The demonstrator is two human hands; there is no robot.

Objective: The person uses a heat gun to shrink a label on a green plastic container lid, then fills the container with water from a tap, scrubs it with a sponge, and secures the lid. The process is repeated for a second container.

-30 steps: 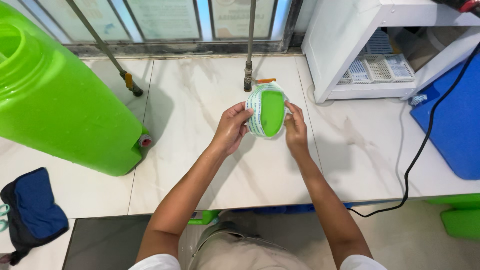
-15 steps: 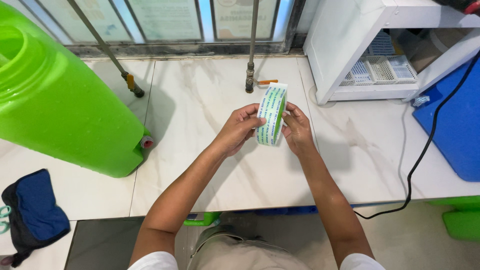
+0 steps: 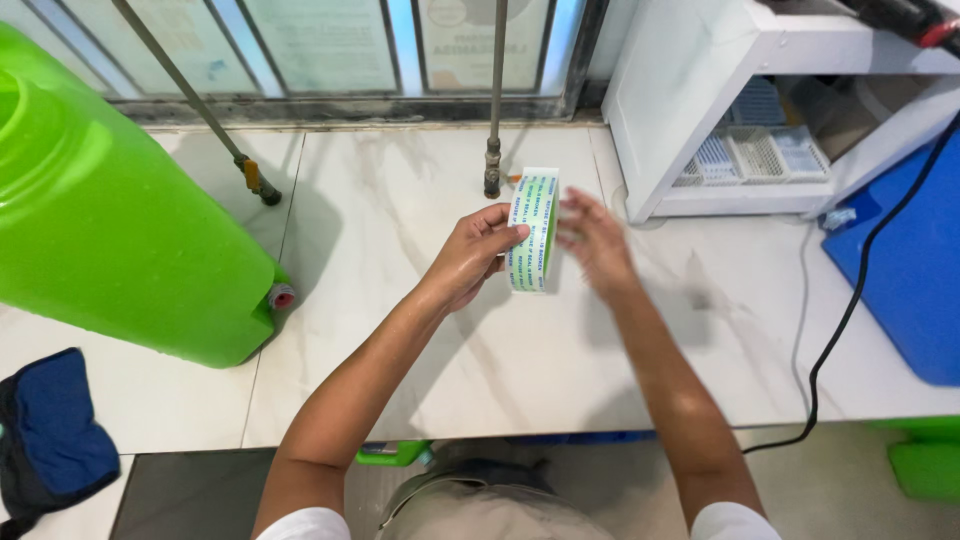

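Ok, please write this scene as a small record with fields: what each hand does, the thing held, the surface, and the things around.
left hand: left hand grips the white roll of tape with green and blue print, held on edge
right hand: right hand, blurred, open beside the roll; contact cannot be told
surface: white marble-look counter
left of hands: large bright green plastic container lying on its side
far left: dark blue cloth pouch
right: white shelf unit, black cable

A white roll of tape with green and blue print (image 3: pixel 533 232) shows at frame centre over the white, grey-veined marble bench (image 3: pixel 400 330), a bright green plastic tank (image 3: pixel 110 220) at left.
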